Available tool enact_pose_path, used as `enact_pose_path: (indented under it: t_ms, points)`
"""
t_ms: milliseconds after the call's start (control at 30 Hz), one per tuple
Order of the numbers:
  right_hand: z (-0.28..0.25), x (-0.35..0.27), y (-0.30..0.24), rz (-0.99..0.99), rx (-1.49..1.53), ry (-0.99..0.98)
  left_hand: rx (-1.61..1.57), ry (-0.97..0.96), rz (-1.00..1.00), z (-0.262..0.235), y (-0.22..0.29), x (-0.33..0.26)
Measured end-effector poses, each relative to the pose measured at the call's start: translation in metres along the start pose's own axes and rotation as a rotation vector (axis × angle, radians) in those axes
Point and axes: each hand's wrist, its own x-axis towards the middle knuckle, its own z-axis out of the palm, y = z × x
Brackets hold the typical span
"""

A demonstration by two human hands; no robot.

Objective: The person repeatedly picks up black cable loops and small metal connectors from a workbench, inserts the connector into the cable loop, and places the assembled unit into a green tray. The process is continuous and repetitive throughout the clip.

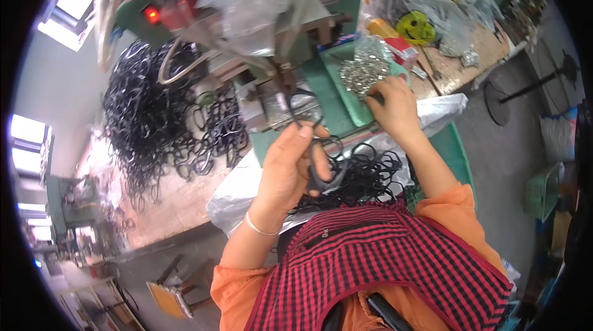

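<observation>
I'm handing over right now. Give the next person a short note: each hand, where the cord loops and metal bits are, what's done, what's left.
Left hand: raised before the green press machine, shut on a black cord loop.
Right hand: reaching into the green tray, fingers on the pile of small silver metal pieces; whether it grips one cannot be told.
Loose black loops lie on the plastic sheet in front of the body.
Done: cannot be told; a big heap of black loops hangs and lies to the left.
Left: the loop in hand and the loose pile, apparently.
</observation>
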Motion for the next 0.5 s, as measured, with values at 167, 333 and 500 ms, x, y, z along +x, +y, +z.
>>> enact_pose_path:
  t_ms: [167, 333, 500]
  points:
    - [0.006, -0.002, -0.003, -0.051, -0.037, 0.036, 0.116, 0.09, 0.016, -0.032, -0.054, -0.035]
    - [-0.008, -0.007, -0.005, 0.278, 0.256, 0.052, 0.5, 0.696, 0.713, -0.066, -0.003, -0.079]
    - [0.006, 0.013, -0.02, -0.045, 0.323, 0.222, 1.344, 0.828, 1.022, -0.097, 0.063, -0.033]
